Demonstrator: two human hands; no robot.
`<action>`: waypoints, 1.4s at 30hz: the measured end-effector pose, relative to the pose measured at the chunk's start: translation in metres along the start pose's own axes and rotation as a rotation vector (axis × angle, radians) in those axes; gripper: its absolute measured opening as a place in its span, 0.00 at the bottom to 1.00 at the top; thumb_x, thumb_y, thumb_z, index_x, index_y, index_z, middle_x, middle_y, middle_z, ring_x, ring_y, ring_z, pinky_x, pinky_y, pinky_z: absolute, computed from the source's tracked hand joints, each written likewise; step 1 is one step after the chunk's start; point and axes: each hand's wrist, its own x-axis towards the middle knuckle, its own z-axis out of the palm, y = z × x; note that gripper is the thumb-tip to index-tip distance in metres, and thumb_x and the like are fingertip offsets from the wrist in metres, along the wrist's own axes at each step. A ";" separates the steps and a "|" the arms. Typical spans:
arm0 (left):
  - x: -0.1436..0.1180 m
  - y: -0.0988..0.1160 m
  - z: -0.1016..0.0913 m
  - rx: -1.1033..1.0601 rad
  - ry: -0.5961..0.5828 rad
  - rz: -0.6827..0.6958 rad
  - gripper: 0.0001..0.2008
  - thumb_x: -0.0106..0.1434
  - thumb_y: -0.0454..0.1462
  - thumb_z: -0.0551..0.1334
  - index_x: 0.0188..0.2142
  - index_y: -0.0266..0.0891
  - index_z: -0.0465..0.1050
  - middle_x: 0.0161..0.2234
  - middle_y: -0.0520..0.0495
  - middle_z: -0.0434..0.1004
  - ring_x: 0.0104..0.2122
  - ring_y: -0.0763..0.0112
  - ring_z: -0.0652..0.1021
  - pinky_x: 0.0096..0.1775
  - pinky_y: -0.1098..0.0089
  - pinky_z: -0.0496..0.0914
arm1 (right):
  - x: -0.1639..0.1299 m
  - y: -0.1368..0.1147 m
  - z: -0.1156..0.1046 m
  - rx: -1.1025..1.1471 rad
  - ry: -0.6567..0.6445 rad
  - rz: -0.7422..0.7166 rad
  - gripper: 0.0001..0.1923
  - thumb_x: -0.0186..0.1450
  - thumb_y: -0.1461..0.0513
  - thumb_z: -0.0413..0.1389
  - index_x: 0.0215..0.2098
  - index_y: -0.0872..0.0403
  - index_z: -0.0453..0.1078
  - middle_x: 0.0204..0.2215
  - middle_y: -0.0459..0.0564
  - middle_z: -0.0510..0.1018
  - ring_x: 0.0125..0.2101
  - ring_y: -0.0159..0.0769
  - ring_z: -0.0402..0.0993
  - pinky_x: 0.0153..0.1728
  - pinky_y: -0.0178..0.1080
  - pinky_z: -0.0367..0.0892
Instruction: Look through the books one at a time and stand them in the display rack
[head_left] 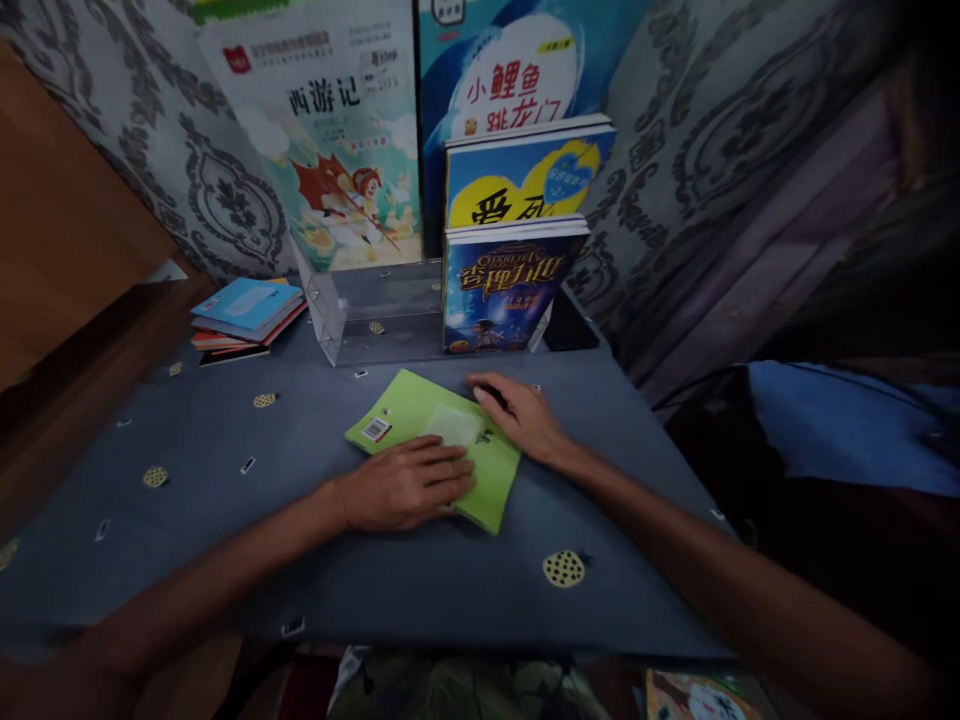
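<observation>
A green book [480, 490] lies at an angle on the dark tablecloth, its back cover up, with a white barcode at the left corner. My left hand [409, 483] rests flat on the near part of the cover, fingers stretched out to the right. At the right edge of the book is my right hand [525, 415], with its fingers apart and slightly bent, touching the cover's far right side. Neither hand is wrapped around anything.
Behind the book stands a clear acrylic book rack [330, 320] with a dark blue book [499, 290] and a yellow-and-blue book [517, 180] in it. Larger books [352, 160] lean at the back. A stack of small books [247, 310] lies at the left.
</observation>
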 end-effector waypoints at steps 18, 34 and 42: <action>0.029 -0.030 0.020 -0.012 0.183 -0.241 0.13 0.69 0.30 0.55 0.48 0.36 0.76 0.47 0.44 0.84 0.53 0.63 0.77 0.60 0.60 0.65 | -0.026 0.009 -0.034 -0.214 -0.094 -0.132 0.10 0.72 0.66 0.48 0.40 0.55 0.72 0.30 0.51 0.79 0.32 0.37 0.74 0.39 0.37 0.69; 0.028 -0.017 0.020 -0.037 0.189 -0.118 0.13 0.70 0.32 0.55 0.49 0.36 0.75 0.48 0.40 0.82 0.52 0.60 0.77 0.56 0.57 0.67 | -0.024 0.008 -0.028 -0.324 -0.042 -0.191 0.08 0.72 0.65 0.52 0.42 0.56 0.74 0.35 0.53 0.80 0.36 0.37 0.75 0.40 0.37 0.68; 0.025 -0.030 0.012 0.079 0.169 -0.111 0.13 0.73 0.36 0.54 0.49 0.38 0.75 0.45 0.41 0.81 0.48 0.61 0.78 0.50 0.58 0.72 | -0.049 -0.026 -0.019 -0.384 -0.008 0.072 0.08 0.68 0.66 0.55 0.41 0.58 0.76 0.37 0.56 0.79 0.40 0.42 0.76 0.41 0.40 0.68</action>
